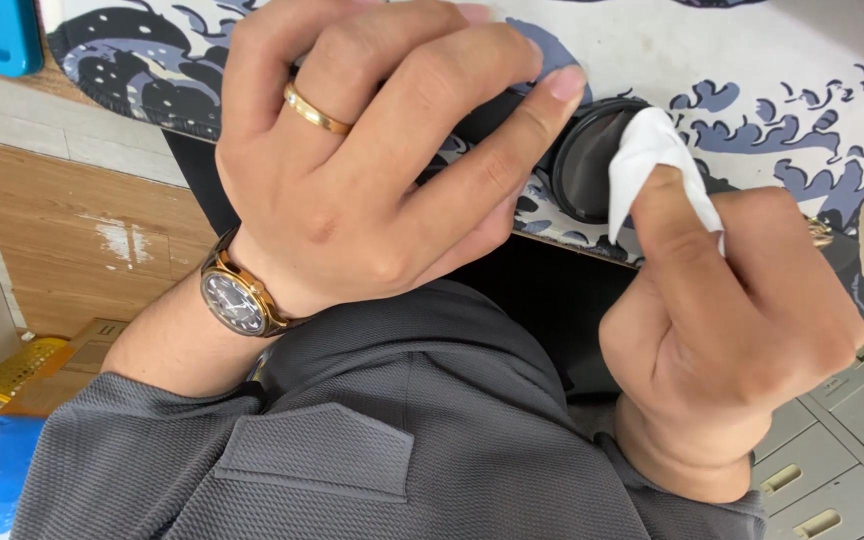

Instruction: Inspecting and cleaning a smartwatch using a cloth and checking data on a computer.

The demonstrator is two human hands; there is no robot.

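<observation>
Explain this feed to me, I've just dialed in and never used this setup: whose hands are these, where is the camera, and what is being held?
There is no machine here: one camera sits on a person's head and looks down at their own two bare hands.

The left hand, with a gold ring and a wristwatch, wraps over a black object, mostly hidden; its round, dark glass front shows past the fingers, like a lens.

The right hand pinches a small white cloth and presses it against that glass.

Beneath lies a desk mat printed with blue-grey waves. Lower in the picture are the person's grey shirt, a wooden floor, and grey drawers at the right.
</observation>
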